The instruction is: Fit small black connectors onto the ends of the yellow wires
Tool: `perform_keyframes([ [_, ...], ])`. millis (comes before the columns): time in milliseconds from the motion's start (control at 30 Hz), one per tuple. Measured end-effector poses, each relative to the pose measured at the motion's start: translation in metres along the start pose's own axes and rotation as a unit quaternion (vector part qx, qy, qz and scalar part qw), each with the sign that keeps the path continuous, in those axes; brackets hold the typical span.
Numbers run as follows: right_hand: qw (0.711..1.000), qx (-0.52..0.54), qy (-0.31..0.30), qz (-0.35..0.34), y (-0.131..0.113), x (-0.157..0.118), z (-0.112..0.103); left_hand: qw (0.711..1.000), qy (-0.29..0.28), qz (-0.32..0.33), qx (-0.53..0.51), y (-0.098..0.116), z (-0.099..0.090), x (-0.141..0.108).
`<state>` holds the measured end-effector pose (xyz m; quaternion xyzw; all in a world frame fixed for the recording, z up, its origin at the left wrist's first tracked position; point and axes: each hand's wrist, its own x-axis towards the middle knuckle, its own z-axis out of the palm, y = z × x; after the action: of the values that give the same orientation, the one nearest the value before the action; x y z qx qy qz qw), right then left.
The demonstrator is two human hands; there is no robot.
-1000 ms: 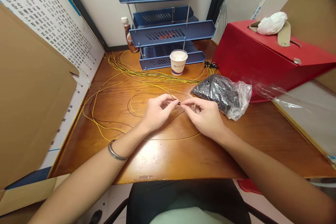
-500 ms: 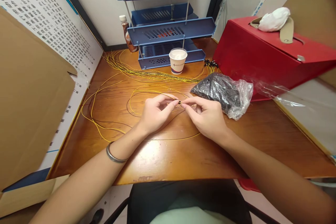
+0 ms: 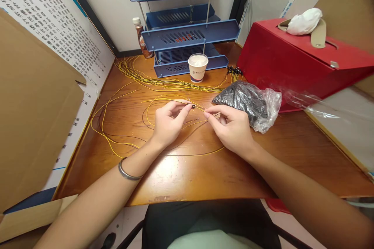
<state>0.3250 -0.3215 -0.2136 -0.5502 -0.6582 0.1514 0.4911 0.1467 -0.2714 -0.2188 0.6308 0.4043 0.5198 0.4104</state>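
From my remote feed, the left hand [image 3: 169, 122] pinches a black connector [image 3: 193, 106] above the wooden desk [image 3: 187, 186], the right hand [image 3: 232, 125] pinches a yellow wire [image 3: 200, 107] just beside it, and I judge overpulling could slip either grip.

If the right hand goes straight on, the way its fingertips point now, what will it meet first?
Beyond the yellow wire it pinches, the right hand would probably meet the small black piece at the left hand's fingertips, though depth is unclear.
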Motion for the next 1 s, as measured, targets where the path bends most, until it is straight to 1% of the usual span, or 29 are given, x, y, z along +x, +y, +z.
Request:
perform_keyframes([
  [200, 1.000, 0.004, -0.005, -0.003, 0.0002, 0.0001, 0.0006, 1.000, -0.018, 0.012, 0.001, -0.0004, -0.0004, -0.0009],
  [400, 1.000, 0.008, -0.008, -0.004, -0.0004, -0.0005, 0.0013, 0.999, -0.037, -0.001, 0.023, -0.0015, -0.0012, -0.0024],
  [533, 1.000, 0.009, -0.013, -0.007, 0.0000, -0.0003, 0.0011, 0.998, -0.044, 0.003, 0.034, 0.0003, -0.0004, -0.0036],
  [667, 1.000, 0.009, -0.013, -0.018, 0.0001, -0.0005, 0.0016, 0.998, -0.050, 0.017, 0.027, 0.0005, 0.0004, -0.0034],
  [867, 0.999, 0.017, -0.007, -0.029, 0.0015, -0.0006, 0.0027, 0.996, -0.053, 0.060, 0.030, -0.0047, 0.0000, -0.0022],
  [1000, 0.999, 0.011, -0.008, -0.030, 0.0017, -0.0005, 0.0022, 0.996, -0.058, 0.064, 0.029, -0.0054, -0.0001, -0.0021],
])
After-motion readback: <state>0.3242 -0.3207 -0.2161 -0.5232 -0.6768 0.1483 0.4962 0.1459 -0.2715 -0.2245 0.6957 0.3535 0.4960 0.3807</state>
